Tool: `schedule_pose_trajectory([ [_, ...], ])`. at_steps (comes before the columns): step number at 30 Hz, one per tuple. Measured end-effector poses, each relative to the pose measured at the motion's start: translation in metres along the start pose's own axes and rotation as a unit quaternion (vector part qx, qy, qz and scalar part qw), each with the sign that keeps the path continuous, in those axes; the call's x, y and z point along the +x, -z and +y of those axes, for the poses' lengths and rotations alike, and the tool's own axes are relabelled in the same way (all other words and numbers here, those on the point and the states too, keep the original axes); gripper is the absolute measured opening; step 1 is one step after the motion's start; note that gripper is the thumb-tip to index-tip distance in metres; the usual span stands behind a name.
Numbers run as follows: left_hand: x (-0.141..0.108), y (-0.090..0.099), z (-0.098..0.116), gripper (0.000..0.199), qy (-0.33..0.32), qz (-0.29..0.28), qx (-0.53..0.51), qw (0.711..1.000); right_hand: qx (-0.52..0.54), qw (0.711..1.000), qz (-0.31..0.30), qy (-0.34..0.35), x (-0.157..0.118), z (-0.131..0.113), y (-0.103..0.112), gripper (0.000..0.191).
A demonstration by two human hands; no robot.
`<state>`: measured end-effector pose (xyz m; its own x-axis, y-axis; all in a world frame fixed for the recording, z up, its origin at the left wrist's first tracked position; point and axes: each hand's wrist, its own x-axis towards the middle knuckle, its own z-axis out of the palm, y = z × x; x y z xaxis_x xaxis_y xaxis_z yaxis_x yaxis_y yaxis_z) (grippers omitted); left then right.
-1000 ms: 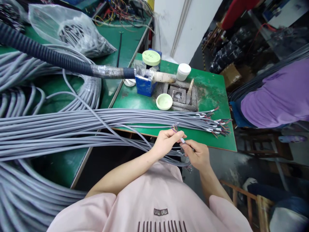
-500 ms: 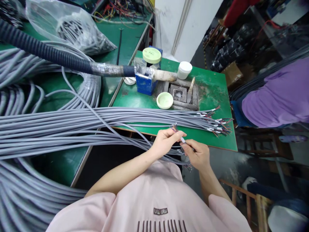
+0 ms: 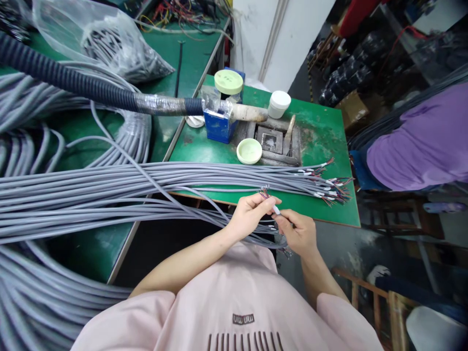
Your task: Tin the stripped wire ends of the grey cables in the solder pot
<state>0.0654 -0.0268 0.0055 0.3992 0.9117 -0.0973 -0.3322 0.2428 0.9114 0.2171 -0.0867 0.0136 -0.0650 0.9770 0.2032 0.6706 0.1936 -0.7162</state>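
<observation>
Between my two hands is the end of one grey cable (image 3: pixel 276 210), with a white sleeve on it and thin coloured wires fanning out at the tip. My left hand (image 3: pixel 252 210) pinches it near the bare wires. Just below and to the right, my right hand (image 3: pixel 298 232) is closed on the cable by the white sleeve. Under my hands hang more grey cables (image 3: pixel 261 239) with stripped ends. Beyond them a thick bundle of grey cables (image 3: pixel 226 176) lies across the green table, its coloured wire ends (image 3: pixel 334 190) pointing right.
A solder pot (image 3: pixel 270 141) with a scraper (image 3: pixel 289 136) sits on the green table (image 3: pixel 321 131). Around it are a green dish (image 3: pixel 249 151), a white jar (image 3: pixel 279 104) and an extraction hose (image 3: pixel 164 105). Coiled cables (image 3: pixel 32 292) fill the left. A person in purple (image 3: pixel 420 141) is at right.
Almost nothing differs. Both hands keep hold of the cable end in nearly the same place, and the view has shifted very slightly.
</observation>
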Motion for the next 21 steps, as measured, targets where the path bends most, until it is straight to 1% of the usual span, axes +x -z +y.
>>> schedule_pose_trajectory([
  [5,0.002,-0.001,-0.003,0.043,-0.013,-0.003,0.002,1.0,0.004,1.0,-0.013,-0.002,0.001,-0.002,-0.002,0.025],
  [7,0.002,-0.001,-0.004,0.042,-0.016,-0.022,0.016,1.0,-0.001,1.0,-0.013,-0.008,-0.001,-0.002,0.001,0.025],
  [9,0.002,0.0,-0.006,0.036,-0.02,-0.059,0.06,0.996,-0.01,0.999,0.002,-0.031,-0.008,0.004,0.009,0.025],
  [11,0.003,0.006,-0.007,0.031,-0.056,-0.096,0.151,0.982,-0.039,0.995,0.03,-0.082,-0.025,0.019,0.024,0.026],
  [12,0.003,0.01,-0.007,0.03,-0.093,-0.106,0.214,0.967,-0.065,0.99,0.042,-0.115,-0.036,0.028,0.033,0.028],
  [13,0.005,0.015,-0.008,0.03,-0.137,-0.107,0.285,0.943,-0.107,0.982,0.047,-0.151,-0.049,0.039,0.042,0.031],
  [14,0.007,0.021,-0.008,0.029,-0.182,-0.098,0.359,0.91,-0.165,0.968,0.035,-0.184,-0.062,0.05,0.051,0.033],
  [15,0.009,0.026,-0.009,0.028,-0.213,-0.083,0.434,0.871,-0.225,0.947,0.004,-0.228,-0.076,0.059,0.059,0.034],
  [16,0.011,0.03,-0.009,0.027,-0.229,-0.066,0.502,0.831,-0.272,0.921,-0.04,-0.277,-0.087,0.066,0.064,0.035],
  [17,0.014,0.033,-0.009,0.027,-0.231,-0.054,0.562,0.793,-0.291,0.901,-0.077,-0.314,-0.096,0.07,0.067,0.035],
  [18,0.016,0.035,-0.009,0.028,-0.224,-0.046,0.611,0.758,-0.28,0.891,-0.114,-0.337,-0.101,0.072,0.066,0.036],
  [19,0.018,0.036,-0.009,0.028,-0.214,-0.045,0.649,0.728,-0.244,0.893,-0.145,-0.349,-0.103,0.07,0.062,0.035],
  [21,0.021,0.033,-0.008,0.031,-0.193,-0.052,0.701,0.684,-0.11,0.915,-0.191,-0.338,-0.097,0.06,0.046,0.035],
])
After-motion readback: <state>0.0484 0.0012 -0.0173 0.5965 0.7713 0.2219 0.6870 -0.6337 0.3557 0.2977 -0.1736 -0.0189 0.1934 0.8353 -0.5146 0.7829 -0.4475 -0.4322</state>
